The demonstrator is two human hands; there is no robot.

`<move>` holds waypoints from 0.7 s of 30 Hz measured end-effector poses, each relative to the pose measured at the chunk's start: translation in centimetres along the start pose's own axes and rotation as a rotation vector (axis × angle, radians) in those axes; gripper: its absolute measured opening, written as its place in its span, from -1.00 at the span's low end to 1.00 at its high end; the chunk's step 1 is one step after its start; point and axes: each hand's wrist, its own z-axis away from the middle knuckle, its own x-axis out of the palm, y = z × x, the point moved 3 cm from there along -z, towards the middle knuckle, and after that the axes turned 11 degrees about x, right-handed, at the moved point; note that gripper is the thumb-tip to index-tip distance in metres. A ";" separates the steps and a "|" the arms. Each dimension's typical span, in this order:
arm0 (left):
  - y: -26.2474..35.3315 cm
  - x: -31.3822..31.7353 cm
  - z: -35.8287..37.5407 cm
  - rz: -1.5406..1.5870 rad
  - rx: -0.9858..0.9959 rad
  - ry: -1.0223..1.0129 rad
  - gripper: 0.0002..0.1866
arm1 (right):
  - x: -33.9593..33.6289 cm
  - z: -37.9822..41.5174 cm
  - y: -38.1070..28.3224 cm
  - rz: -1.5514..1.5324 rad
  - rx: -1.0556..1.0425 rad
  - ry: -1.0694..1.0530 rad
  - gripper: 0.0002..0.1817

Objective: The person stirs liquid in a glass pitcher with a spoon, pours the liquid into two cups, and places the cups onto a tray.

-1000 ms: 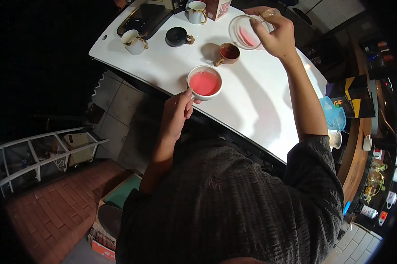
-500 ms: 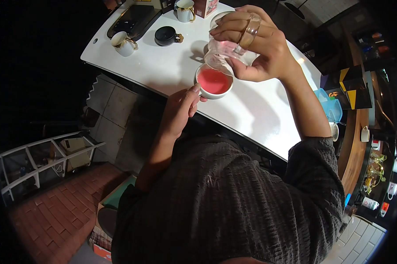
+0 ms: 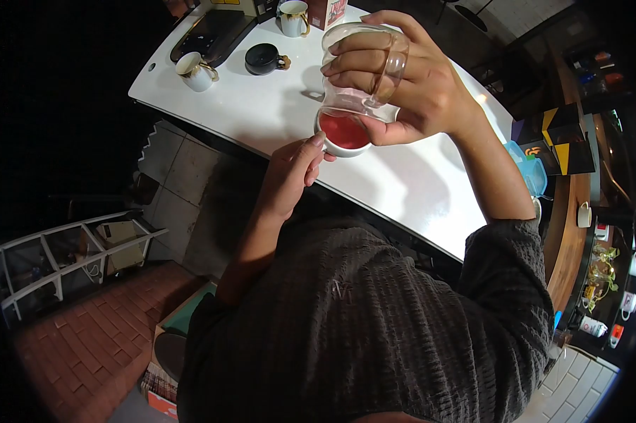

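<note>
My left hand [image 3: 300,168] grips a small white cup [image 3: 347,151] by its near left side, close over the white table. Red liquid [image 3: 340,132] fills much of the cup. Above it, my right hand [image 3: 417,84] is closed round the handle of a clear glass server [image 3: 346,39], which is tipped steeply with its mouth down over the cup's far rim. Only a faint pink tint shows inside the glass. The fingers cover part of the server, and its lip hides the back of the cup.
On the white table [image 3: 247,116] stand a white mug [image 3: 195,72] with gold trim, a similar mug [image 3: 292,20] and a black portafilter-like cup [image 3: 263,59]. Behind them lies a dark flat tray [image 3: 212,39]. To the right are a blue plastic bag [image 3: 529,173] and a black-and-yellow box [image 3: 568,137].
My right hand has tipped the glass server further and brought it lower and slightly left over the cup. Less pink shows in the server. My left hand holds nearly still.
</note>
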 end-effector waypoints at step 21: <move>-0.9 1.7 -1.2 0.019 -0.017 -0.066 -0.57 | -2.2 1.9 0.0 0.138 -0.104 -0.005 -0.63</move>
